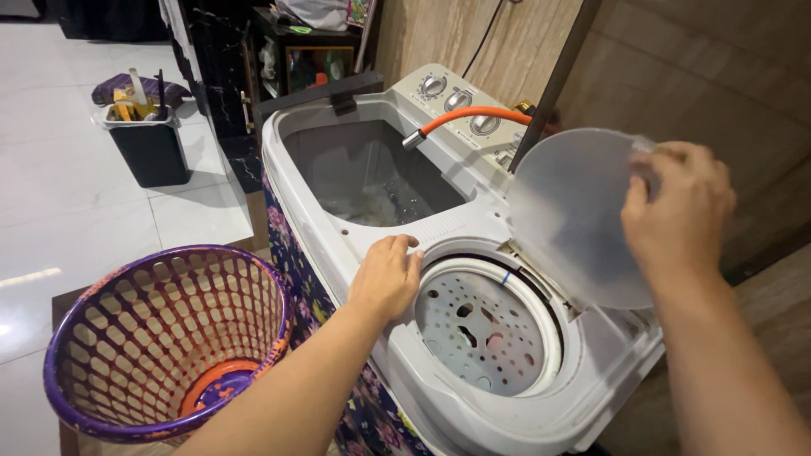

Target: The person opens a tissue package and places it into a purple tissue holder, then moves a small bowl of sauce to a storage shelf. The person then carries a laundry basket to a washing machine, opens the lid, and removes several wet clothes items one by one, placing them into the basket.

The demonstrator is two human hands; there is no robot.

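A white twin-tub washing machine (338, 232) stands in front of me. My right hand (680, 211) grips the top edge of the translucent round spinner lid (566, 211), held up and tilted open. Below it lies the spin tub with its white perforated inner cover (481, 325). My left hand (387, 274) rests on the machine's rim at the left edge of the spin tub, holding nothing. The wash tub (372, 181) behind holds foamy water and an orange hose (469, 116) hangs over it.
A purple and orange lattice laundry basket (160, 338) stands on the floor at the left of the machine. A black bin (150, 143) with items sits further back on white tiles. Control knobs (459, 101) line the rear panel. A wall is at the right.
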